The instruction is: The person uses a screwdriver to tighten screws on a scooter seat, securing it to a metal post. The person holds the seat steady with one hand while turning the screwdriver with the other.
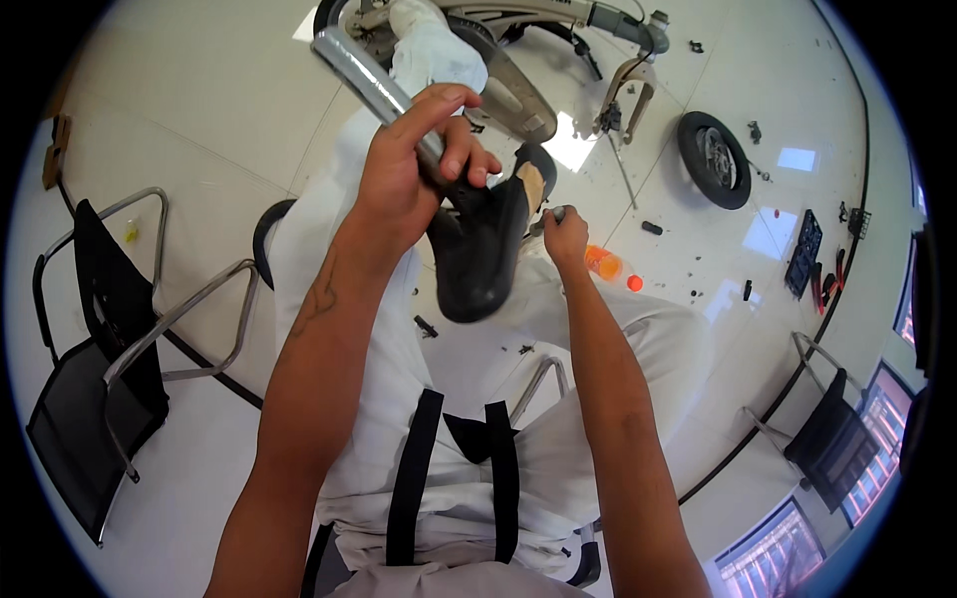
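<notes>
A bicycle saddle, black and padded, hangs in front of me over my legs. Its silver seatpost slants up to the far left. My left hand is wrapped round the lower end of the post, just above the saddle. A tan patch shows on the saddle's right side. Close to that side, my right hand is closed on a small grey metal piece; its kind is too hidden to tell.
A partly dismantled bicycle lies on the tiled floor ahead. To the right are a small wheel, an orange bottle, a black tool case, red-handled tools and several scattered parts. Chairs flank me.
</notes>
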